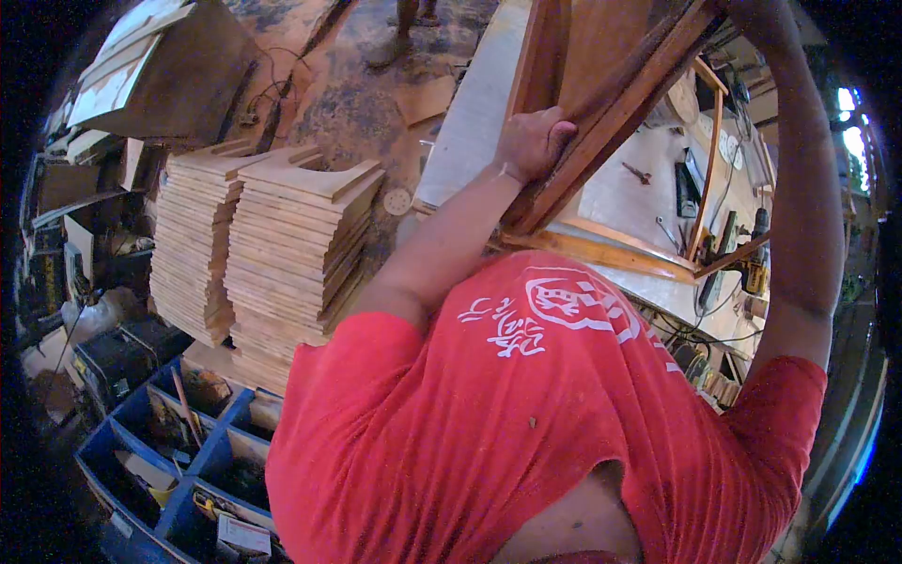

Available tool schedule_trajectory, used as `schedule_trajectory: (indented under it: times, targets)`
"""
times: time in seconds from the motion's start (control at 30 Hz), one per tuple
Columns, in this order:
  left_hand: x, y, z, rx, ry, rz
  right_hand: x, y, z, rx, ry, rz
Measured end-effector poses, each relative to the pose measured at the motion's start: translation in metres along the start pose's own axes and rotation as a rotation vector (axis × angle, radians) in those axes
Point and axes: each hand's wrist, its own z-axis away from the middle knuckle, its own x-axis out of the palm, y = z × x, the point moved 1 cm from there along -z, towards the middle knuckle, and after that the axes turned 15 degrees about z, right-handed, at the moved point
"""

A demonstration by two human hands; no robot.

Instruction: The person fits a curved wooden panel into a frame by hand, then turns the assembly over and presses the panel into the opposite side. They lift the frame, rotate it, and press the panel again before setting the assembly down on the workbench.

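Head view: wooden frame (601, 136) held tilted over the desk (601, 193), its edge wrapped by the left hand (537, 143); the right hand's (754, 11) grip can't be told! Should that left grip slip, loose tools (688, 191) could be struck.

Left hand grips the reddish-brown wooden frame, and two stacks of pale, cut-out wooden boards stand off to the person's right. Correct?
Not the side: the head view shows the two stacks of pale, cut-out wooden boards off to the person's left. The rest holds: the left hand grips the reddish-brown wooden frame.
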Motion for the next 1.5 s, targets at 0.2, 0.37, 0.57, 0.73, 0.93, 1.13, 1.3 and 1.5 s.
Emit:
schedule_trajectory:
  times: [0.2,0.37,0.57,0.73,0.93,1.13,1.3,1.5]
  targets:
    - [0.002,-0.007,-0.007,0.048,0.0,-0.007,0.002,0.0,-0.002,0.063,-0.05,-0.031]
    - [0.0,-0.007,-0.006,0.032,-0.017,0.004,0.007,-0.003,-0.004,0.04,-0.017,0.024]
    - [0.003,-0.015,-0.002,-0.009,-0.036,-0.028,0.011,-0.001,-0.002,0.017,0.026,-0.008]
    - [-0.019,0.018,0.027,-0.124,-0.02,0.014,0.011,-0.003,0.003,-0.058,0.0,0.077]
    - [-0.019,0.04,0.053,-0.362,0.114,-0.045,0.017,-0.001,-0.003,0.046,-0.074,-0.128]
    - [-0.022,0.039,0.027,-0.286,0.124,0.042,0.0,-0.003,0.0,-0.006,-0.132,-0.132]
    - [-0.014,0.089,-0.051,0.12,0.326,0.226,-0.008,0.008,-0.007,-0.063,-0.148,-0.091]
    - [0.001,0.098,-0.074,-0.024,0.145,0.023,-0.027,0.006,-0.007,0.059,-0.264,-0.084]
